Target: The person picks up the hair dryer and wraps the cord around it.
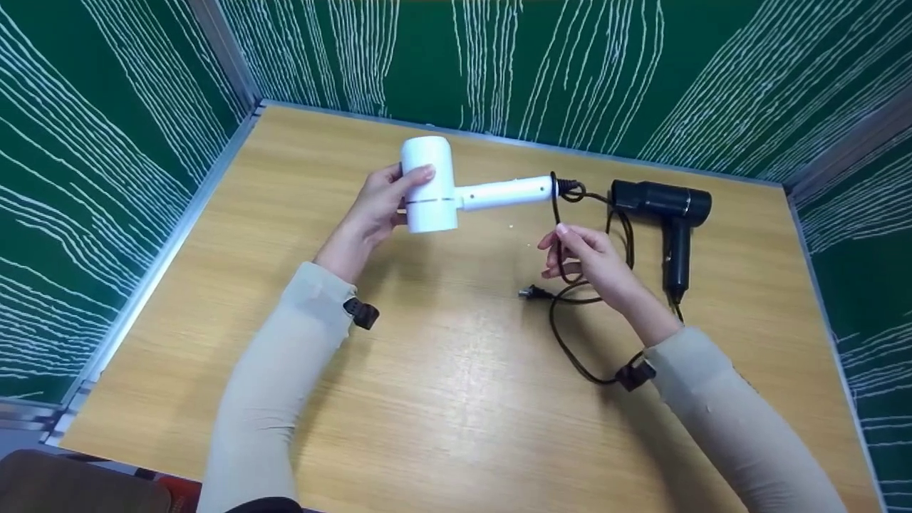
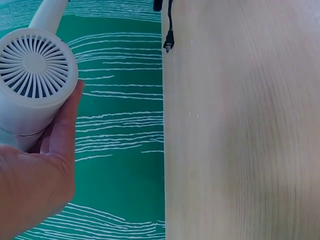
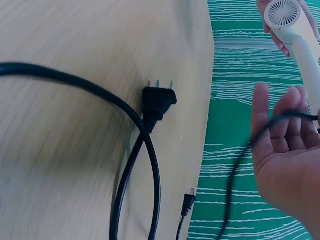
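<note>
Currently, left hand (image 1: 374, 203) grips barrel of white hair dryer (image 1: 438, 187), raised above bench (image 1: 427, 370), handle pointing right. Black plug (image 1: 540, 293) near right hand (image 1: 597, 262), which pinches black cord (image 1: 556, 205) below handle's end. Farther right, black hair dryer (image 1: 655, 201) lies on bench, handle toward person.

Arms (image 1: 274, 363) forward (fingers (image 1: 416, 178) bent)

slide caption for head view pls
Left hand grips a white hair dryer, right hand its cord, near a black dryer.
</note>
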`<state>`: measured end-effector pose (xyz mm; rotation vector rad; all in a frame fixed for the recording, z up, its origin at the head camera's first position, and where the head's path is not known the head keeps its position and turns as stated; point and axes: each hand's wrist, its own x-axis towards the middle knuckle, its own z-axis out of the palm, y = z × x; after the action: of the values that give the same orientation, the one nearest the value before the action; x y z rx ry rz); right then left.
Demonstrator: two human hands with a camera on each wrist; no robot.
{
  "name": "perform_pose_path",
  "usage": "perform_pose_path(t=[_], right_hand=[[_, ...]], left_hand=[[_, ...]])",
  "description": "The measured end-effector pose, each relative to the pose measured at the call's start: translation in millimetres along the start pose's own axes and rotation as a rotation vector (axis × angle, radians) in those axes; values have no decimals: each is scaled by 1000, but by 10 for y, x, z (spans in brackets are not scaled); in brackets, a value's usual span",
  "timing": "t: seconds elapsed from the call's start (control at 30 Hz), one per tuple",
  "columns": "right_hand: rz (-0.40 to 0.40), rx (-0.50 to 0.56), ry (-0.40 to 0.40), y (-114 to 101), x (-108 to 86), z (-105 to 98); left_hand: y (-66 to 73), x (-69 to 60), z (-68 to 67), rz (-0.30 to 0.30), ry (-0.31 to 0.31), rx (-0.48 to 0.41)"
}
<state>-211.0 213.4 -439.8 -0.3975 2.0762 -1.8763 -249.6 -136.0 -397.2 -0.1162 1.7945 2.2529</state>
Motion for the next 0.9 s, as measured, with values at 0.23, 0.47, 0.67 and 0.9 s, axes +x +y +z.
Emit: perform_pose_path(t=[0.23,0.47,0.67,0.9], right_hand=[[-47,-109,-36,-27,-83,-37],[-28,-175,4,-21,-111,-134],[-7,-256,-24,-36,-63,-277],[79,-265,-150,-163,48,-503]], left_hand=[[-27,8,8,53,-47,-32],[-26,-13,13,61,-85,-46],[-39,-14,-16,69,-135,-19],[-48,-40,-25,33,-210,16]])
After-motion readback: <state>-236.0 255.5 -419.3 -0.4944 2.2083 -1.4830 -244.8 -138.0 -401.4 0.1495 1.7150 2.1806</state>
